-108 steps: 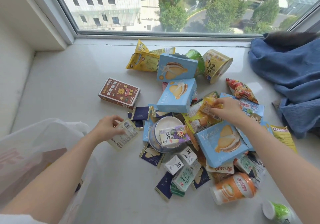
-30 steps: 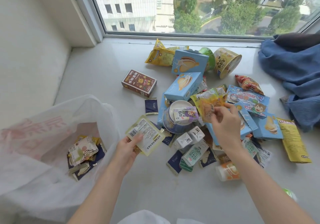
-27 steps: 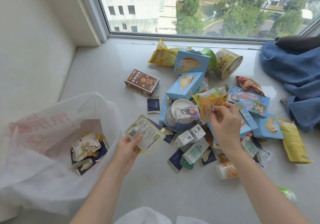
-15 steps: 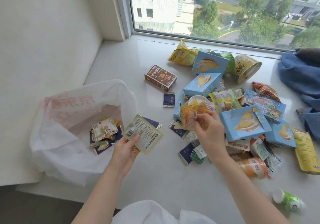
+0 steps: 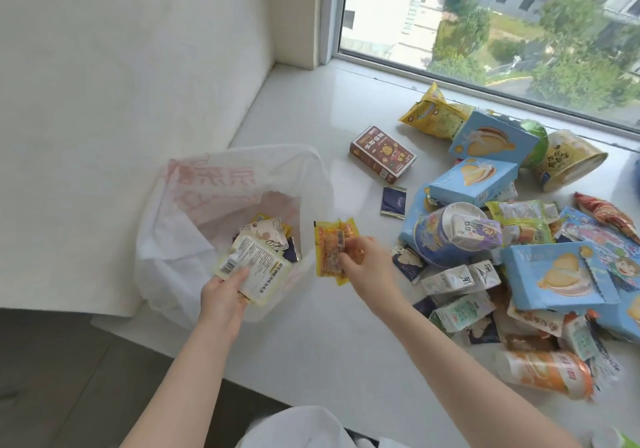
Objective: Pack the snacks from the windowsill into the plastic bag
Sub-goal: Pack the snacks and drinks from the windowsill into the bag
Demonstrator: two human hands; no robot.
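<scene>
A white plastic bag (image 5: 173,239) with pink print lies open at the windowsill's left end, with several small snack packets inside. My left hand (image 5: 223,295) holds a pale flat packet with a barcode (image 5: 252,264) over the bag's mouth. My right hand (image 5: 363,262) pinches a yellow-orange snack packet (image 5: 330,250) just right of the bag's rim. The snack pile (image 5: 502,250) of blue boxes, pouches, cups and small cartons covers the sill on the right.
A brown box (image 5: 382,158) and a dark blue sachet (image 5: 393,201) lie apart between bag and pile. An orange cup (image 5: 547,373) lies on its side near the front edge. The window runs along the back, a white wall stands at the left.
Both hands have moved left toward the bag. The pale packet is now over the bag's opening, and the yellow-orange packet has left the pile and come beside the rim.
</scene>
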